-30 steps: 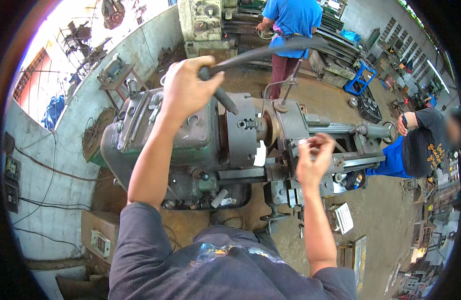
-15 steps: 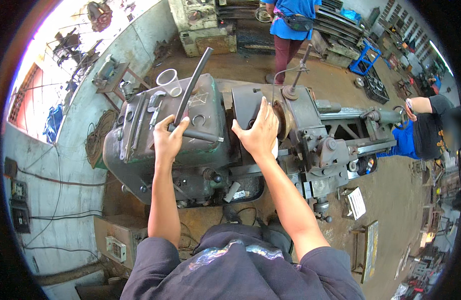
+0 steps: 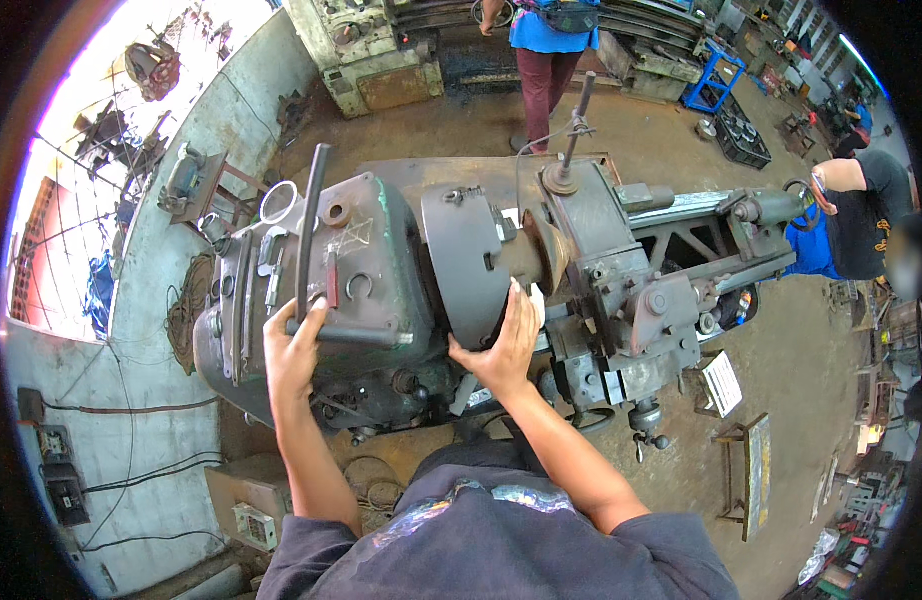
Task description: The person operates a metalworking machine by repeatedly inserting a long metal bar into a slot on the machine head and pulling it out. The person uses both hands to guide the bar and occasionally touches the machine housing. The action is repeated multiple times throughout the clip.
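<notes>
My left hand [image 3: 293, 355] is closed around a dark T-shaped chuck key [image 3: 307, 230], above the lathe headstock [image 3: 381, 240]. One bar of the key points away from me; the other reaches right, ending over the headstock's near edge. Against the near side of the big round lathe chuck [image 3: 465, 260] rests my right hand [image 3: 506, 350], thumb spread from the stretched fingers. Something white [image 3: 538, 300] shows beside its fingertips. A brown flanged round workpiece [image 3: 547, 250] sits at the chuck's right side.
On the headstock lie a caliper [image 3: 272, 250], a red strip [image 3: 332, 278], an open ring [image 3: 359, 287], a thick metal ring [image 3: 335, 213] and a plastic cup [image 3: 278, 203]. The tool carriage [image 3: 651, 300] stands right. One person [image 3: 553, 60] stands beyond the lathe, another [image 3: 861, 215] far right.
The chuck has turned, showing a different side with a notch. My right hand has slid down its near side, toward me. My left hand has shifted left and nearer with the chuck key.
</notes>
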`<state>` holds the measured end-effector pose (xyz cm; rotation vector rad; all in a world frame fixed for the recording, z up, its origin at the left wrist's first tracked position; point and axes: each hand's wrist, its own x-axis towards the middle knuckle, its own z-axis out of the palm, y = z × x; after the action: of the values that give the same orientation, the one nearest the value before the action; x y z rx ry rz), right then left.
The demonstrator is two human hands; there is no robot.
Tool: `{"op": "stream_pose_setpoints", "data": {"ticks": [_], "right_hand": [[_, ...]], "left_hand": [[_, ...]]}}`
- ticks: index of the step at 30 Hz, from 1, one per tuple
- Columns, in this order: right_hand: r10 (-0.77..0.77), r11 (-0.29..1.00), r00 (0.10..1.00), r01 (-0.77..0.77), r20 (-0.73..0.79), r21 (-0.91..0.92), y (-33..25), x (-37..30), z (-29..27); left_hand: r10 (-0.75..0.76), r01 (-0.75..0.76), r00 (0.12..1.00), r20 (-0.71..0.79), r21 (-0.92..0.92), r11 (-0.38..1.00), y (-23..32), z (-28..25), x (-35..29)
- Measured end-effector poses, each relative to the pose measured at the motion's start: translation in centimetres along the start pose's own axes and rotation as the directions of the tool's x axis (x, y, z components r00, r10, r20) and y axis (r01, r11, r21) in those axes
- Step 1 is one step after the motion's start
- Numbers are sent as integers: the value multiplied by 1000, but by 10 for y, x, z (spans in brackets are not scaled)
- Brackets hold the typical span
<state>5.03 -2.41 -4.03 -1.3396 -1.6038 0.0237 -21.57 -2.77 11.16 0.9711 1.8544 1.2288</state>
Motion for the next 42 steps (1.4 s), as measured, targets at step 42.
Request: {"op": "stream_pose_setpoints", "data": {"ticks": [42], "right_hand": [[152, 971, 982, -170, 114, 169, 32, -73, 11]], "left_hand": [[523, -511, 847, 96, 418, 751, 50, 31, -13]]}}
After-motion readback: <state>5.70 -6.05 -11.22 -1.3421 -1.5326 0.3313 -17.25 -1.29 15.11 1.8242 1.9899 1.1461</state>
